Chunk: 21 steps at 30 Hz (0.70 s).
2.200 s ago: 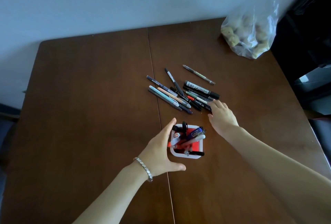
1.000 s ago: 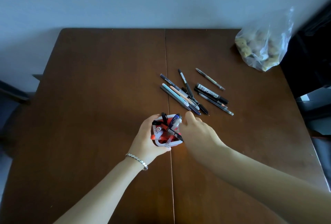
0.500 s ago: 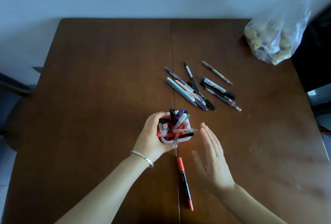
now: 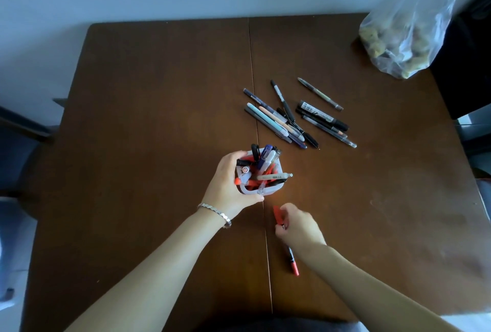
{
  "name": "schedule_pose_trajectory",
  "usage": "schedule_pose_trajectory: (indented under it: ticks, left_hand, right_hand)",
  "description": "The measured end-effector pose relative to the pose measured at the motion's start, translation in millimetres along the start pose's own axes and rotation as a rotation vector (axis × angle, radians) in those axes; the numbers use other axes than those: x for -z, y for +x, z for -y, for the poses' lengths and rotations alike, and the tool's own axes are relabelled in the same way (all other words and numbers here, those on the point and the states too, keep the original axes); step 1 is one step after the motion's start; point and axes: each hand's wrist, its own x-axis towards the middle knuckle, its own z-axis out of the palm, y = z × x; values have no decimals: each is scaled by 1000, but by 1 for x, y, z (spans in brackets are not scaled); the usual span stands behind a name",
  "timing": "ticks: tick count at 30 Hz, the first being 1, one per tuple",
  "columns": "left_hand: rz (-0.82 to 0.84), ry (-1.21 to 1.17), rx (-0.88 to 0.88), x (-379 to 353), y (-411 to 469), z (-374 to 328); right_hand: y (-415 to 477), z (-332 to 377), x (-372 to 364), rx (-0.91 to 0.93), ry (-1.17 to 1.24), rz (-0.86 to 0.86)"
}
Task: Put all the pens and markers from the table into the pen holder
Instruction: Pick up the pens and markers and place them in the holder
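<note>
A white pen holder (image 4: pixel 276 188) with a red inside stands near the table's middle, crowded with several pens; one grey pen (image 4: pixel 275 176) lies across its rim. My left hand (image 4: pixel 225 188) grips the holder's left side. Just below it a red-and-black marker (image 4: pixel 278 216) lies on the table, and my right hand (image 4: pixel 299 225) has its fingers closed around the marker's middle; the red cap and the red tail stick out. A loose pile of several pens and markers (image 4: pixel 295 116) lies farther back on the right.
The brown wooden table (image 4: pixel 159 119) has a seam down its middle. A clear plastic bag of yellowish lumps (image 4: pixel 398 36) sits at the back right corner. Dark chairs stand at the left and right edges. A pale wall runs behind.
The red marker dropped out beside the holder onto the table. My right hand, open above it half a second ago, has come down and closed on it. My left hand stays on the holder.
</note>
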Motion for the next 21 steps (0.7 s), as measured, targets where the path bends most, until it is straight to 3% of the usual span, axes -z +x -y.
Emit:
schedule_pose_trajectory:
  ticks: [3, 6, 9, 13, 21]
  left_hand:
    - [-4, -12, 1, -1, -1, 0]
    - [-10, 5, -1, -2, -1, 1]
    - [-11, 12, 8, -3, 0, 0]
    - [-8, -2, -17, -4, 1, 0]
    - [-21, -57, 40, -5, 1, 0]
  right_hand:
    - [-4, -5, 35, 42, 443, -301]
    - [-22, 10, 82, 258, 741, -670]
    - [-40, 32, 103, 501, 871, -737]
    - [-21, 51, 76, 640, 765, -700]
    - [24, 35, 14, 852, 9, -747]
